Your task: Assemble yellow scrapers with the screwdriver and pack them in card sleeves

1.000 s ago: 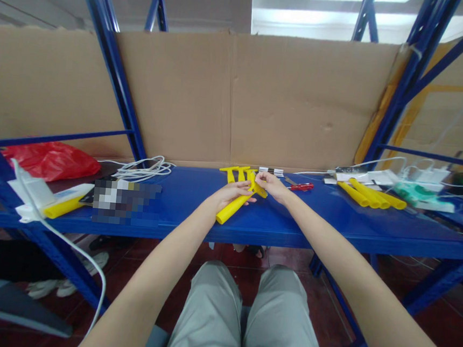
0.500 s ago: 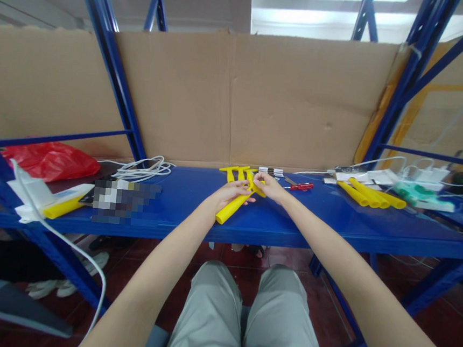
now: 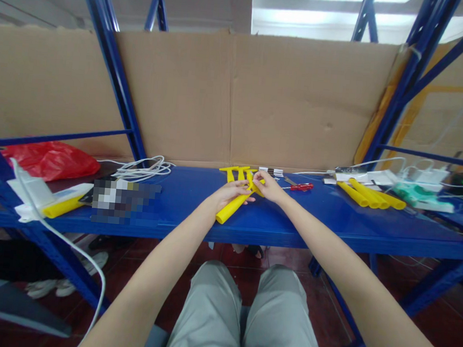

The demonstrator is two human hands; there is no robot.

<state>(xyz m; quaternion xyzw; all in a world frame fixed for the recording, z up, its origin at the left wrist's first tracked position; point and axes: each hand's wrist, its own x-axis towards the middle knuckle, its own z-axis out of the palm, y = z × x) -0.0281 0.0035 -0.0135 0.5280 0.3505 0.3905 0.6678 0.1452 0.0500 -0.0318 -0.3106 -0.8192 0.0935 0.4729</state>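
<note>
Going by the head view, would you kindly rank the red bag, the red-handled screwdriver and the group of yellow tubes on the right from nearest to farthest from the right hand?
From the right hand:
1. Red-handled screwdriver, just to its right.
2. Yellow tubes, farther over on the right.
3. Red bag, at the far left.

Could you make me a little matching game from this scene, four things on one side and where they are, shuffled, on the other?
Things:
1. Red bag
2. Red-handled tool
3. Coiled white cable
4. Central yellow tube

Places:
A. Held in the left hand
B. At the foot of the left blue upright, on its right side
C. Just right of the right hand
D. At the far left, beyond that upright

Pairs: 1-D, 2-C, 3-B, 4-A
</note>
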